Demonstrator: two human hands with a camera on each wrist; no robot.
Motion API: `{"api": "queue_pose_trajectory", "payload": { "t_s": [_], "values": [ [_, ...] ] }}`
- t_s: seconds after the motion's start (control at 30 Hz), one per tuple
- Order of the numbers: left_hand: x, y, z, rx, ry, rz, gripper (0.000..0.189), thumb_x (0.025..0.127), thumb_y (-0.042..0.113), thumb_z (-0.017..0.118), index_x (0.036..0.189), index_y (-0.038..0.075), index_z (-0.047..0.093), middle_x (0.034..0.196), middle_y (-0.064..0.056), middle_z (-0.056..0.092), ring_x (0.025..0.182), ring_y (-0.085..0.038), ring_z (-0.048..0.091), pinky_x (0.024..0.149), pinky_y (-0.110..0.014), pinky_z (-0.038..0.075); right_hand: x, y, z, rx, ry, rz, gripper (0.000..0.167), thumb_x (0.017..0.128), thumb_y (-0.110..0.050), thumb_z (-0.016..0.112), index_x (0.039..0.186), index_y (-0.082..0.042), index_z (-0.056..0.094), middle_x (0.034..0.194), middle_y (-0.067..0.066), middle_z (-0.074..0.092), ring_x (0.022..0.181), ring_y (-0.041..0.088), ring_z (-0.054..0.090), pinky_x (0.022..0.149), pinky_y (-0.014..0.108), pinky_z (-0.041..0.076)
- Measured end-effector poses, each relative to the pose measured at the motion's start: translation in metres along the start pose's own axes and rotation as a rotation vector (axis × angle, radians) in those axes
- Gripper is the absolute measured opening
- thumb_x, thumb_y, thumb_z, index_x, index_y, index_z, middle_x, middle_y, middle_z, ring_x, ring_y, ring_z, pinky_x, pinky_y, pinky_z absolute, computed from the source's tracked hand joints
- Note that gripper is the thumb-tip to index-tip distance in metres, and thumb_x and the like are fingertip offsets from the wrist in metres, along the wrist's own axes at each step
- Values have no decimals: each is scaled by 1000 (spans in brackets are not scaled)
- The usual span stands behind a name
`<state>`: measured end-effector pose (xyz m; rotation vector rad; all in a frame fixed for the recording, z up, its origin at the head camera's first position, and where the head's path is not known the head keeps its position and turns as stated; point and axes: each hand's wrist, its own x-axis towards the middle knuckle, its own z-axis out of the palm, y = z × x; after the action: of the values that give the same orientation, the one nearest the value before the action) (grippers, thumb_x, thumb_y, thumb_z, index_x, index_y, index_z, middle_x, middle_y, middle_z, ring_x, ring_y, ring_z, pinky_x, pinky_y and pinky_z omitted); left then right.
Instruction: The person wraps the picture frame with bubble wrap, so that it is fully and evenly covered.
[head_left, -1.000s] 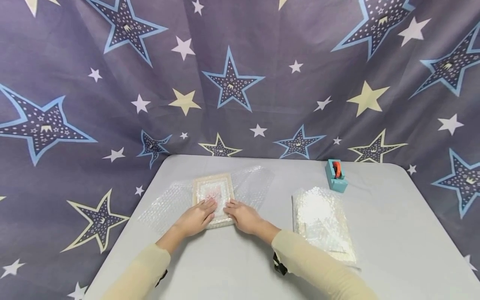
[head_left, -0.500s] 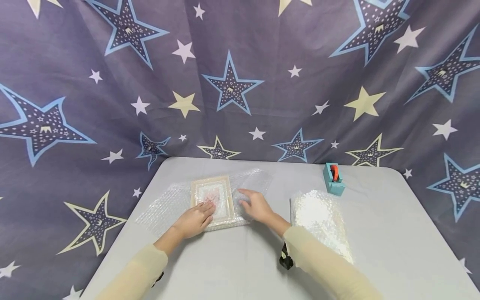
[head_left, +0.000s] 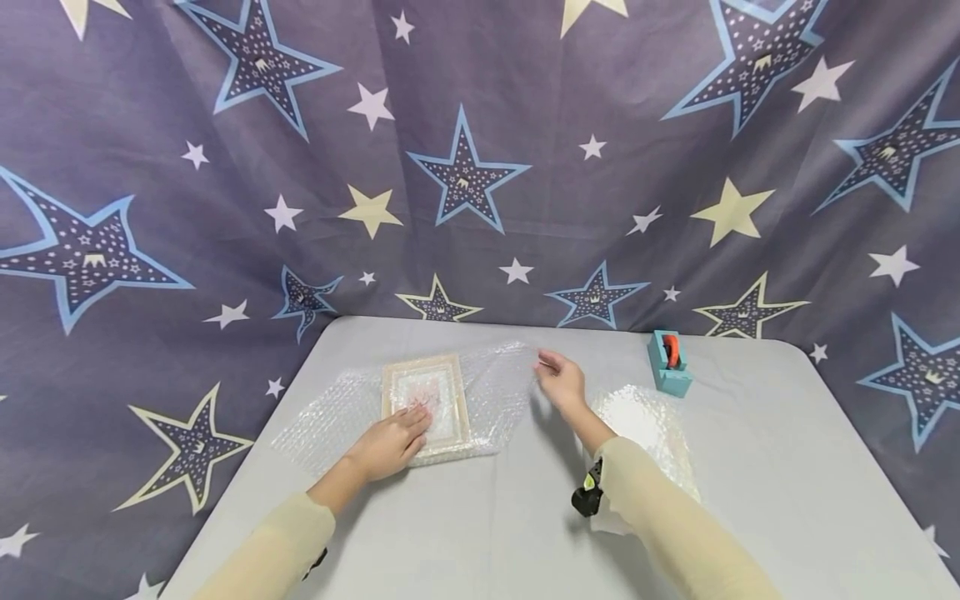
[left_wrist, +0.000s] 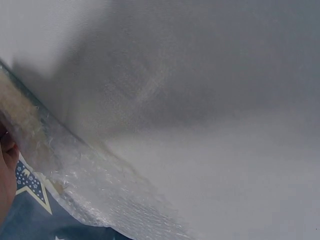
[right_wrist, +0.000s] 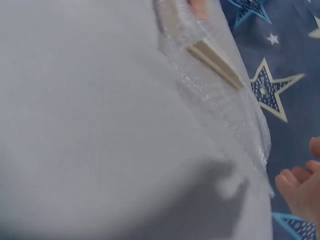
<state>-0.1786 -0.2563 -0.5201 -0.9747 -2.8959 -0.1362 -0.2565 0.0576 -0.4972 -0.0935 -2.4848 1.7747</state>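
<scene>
A light wooden picture frame [head_left: 462,408] lies on the table with bubble wrap [head_left: 495,392] under it and spread out on both sides. Some of the wrap covers the frame's near part. My left hand [head_left: 390,446] rests on the lower left of the frame, its fingers flat over the pinkish picture. Just beyond the wrap's right end is my right hand [head_left: 561,382], fingers loosely bent. The right wrist view shows this right hand [right_wrist: 302,187] with nothing in its fingers, apart from the wrap [right_wrist: 215,110]. Only a sliver of the left hand [left_wrist: 7,175] appears in the left wrist view.
A flat bubble-wrapped packet [head_left: 648,433] lies to the right, partly hidden under my right forearm. Behind it stands a teal tape dispenser [head_left: 670,364] with a red-orange wheel. A star-patterned curtain [head_left: 465,75] hangs behind the grey-white table [head_left: 795,467].
My right hand has left the frame and moved right and away from me to beyond the wrap's right end. The left hand stays on the frame.
</scene>
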Motion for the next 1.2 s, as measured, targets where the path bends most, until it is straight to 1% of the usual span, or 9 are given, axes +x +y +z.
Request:
{"api": "queue_pose_trajectory", "payload": {
  "t_s": [0.17,0.5,0.6,0.67,0.8,0.87,1.03,1.13,1.2],
  "values": [
    [-1,0,1,5,1,3,41,98,23,50,129,-2,58,136,-19,57,131,-34,52,112,-48,41,0,10,-3,113,23,217,44,93,-11,58,135,2,52,137,22,55,125,34,57,103,39,51],
    [0,0,0,4,-3,2,42,98,22,50,130,-3,57,137,-19,57,132,-34,51,113,-47,41,1,22,4,436,-23,351,47,96,-6,51,139,12,40,136,31,52,120,37,59,106,39,49],
    [0,0,-1,5,-6,1,41,98,22,50,130,-3,57,137,-20,57,132,-34,51,113,-48,40,19,58,13,590,-86,337,47,93,-6,58,136,8,45,123,26,61,108,29,66,99,35,55],
    [0,-1,-1,6,-9,1,41,99,22,49,130,-3,57,137,-20,57,132,-34,51,113,-48,40,40,98,24,676,-130,324,44,90,-6,63,131,5,51,109,22,68,98,26,70,90,32,59],
    [0,0,-2,4,-12,1,41,99,23,49,131,-2,56,138,-19,56,132,-33,51,113,-47,40,65,148,45,745,-187,313,38,88,-7,66,124,1,58,99,16,71,91,23,72,83,30,61],
    [0,0,-2,2,-14,-2,42,99,23,49,131,-2,56,138,-19,56,133,-33,50,113,-47,40,54,131,46,735,-192,321,38,89,-6,65,125,3,57,103,18,71,92,22,71,85,30,61],
    [-1,-1,-1,-4,-16,-4,42,98,22,50,131,-3,56,138,-20,55,133,-34,50,113,-47,40,-2,29,29,634,-153,447,45,95,1,52,137,13,41,107,18,71,86,15,70,88,26,59],
    [-1,-1,0,-2,-16,-2,42,99,22,49,131,-3,56,138,-20,56,132,-34,51,113,-48,40,-8,18,27,658,-154,475,45,94,3,53,137,13,42,95,9,74,73,8,69,76,20,60],
    [-1,0,0,-2,-17,-1,42,99,22,49,131,-3,56,137,-20,56,132,-34,51,113,-48,40,-5,21,30,658,-127,487,45,92,4,56,135,11,46,100,13,74,70,7,68,72,19,60]
  ]
}}
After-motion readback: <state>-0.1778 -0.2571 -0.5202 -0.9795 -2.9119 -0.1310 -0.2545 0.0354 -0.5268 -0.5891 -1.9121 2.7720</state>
